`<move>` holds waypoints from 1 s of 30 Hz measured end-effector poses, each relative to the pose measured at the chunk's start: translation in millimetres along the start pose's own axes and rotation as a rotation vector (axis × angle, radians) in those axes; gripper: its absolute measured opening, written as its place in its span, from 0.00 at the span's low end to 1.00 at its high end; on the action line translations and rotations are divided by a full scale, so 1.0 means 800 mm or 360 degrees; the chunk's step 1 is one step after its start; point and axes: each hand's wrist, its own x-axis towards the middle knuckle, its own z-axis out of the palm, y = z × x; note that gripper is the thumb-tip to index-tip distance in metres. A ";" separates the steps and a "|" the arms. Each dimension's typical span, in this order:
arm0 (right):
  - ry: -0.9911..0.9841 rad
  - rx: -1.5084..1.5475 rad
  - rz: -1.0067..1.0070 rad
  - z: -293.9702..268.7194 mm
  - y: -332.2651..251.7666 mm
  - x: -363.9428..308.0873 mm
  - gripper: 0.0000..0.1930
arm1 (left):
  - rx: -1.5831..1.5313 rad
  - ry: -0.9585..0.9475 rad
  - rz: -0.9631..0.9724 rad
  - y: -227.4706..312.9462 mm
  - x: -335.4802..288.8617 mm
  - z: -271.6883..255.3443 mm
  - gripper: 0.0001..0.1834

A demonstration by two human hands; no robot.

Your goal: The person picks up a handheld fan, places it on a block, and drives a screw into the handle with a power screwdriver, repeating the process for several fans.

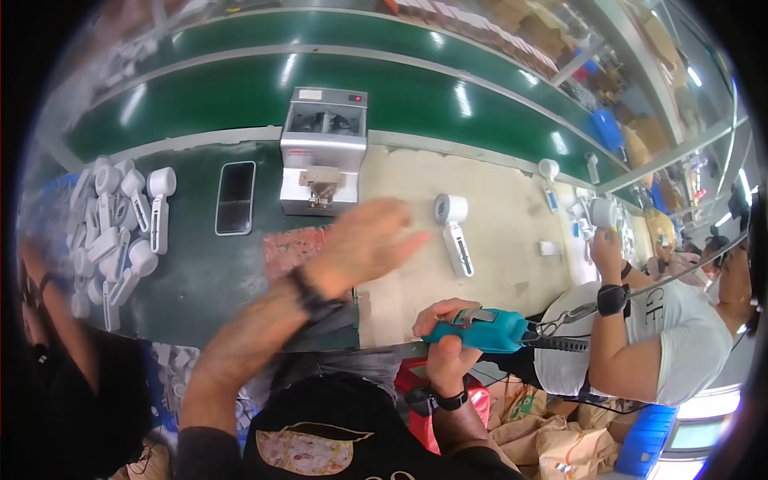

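My left hand (pixel 364 244) is over the bench, slightly blurred, its fingers stretched out with nothing seen in them. Just to its right a white handheld fan (pixel 454 232) lies on the beige mat, apart from the fingers. Beyond the hand stands a silver screw feeder (pixel 324 152). By the bench's front edge my right hand (pixel 448 340) is wrapped around a teal electric screwdriver (pixel 490 330), which hangs from a hook and cable on its right side. The screwdriver's tip cannot be made out.
Many white fans (pixel 120 224) are piled at the left, near a phone (pixel 236 198). A red patterned sheet (pixel 294 250) lies before the feeder. The green conveyor (pixel 400 88) runs behind. At right a co-worker (pixel 640 336) holds a fan; paper bags (pixel 572 448) stand below.
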 end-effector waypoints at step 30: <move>-0.0299 0.0423 -0.0057 0.135 0.023 0.125 0.32 | 0.0182 -0.0037 -0.0044 -0.061 -0.126 -0.090 0.20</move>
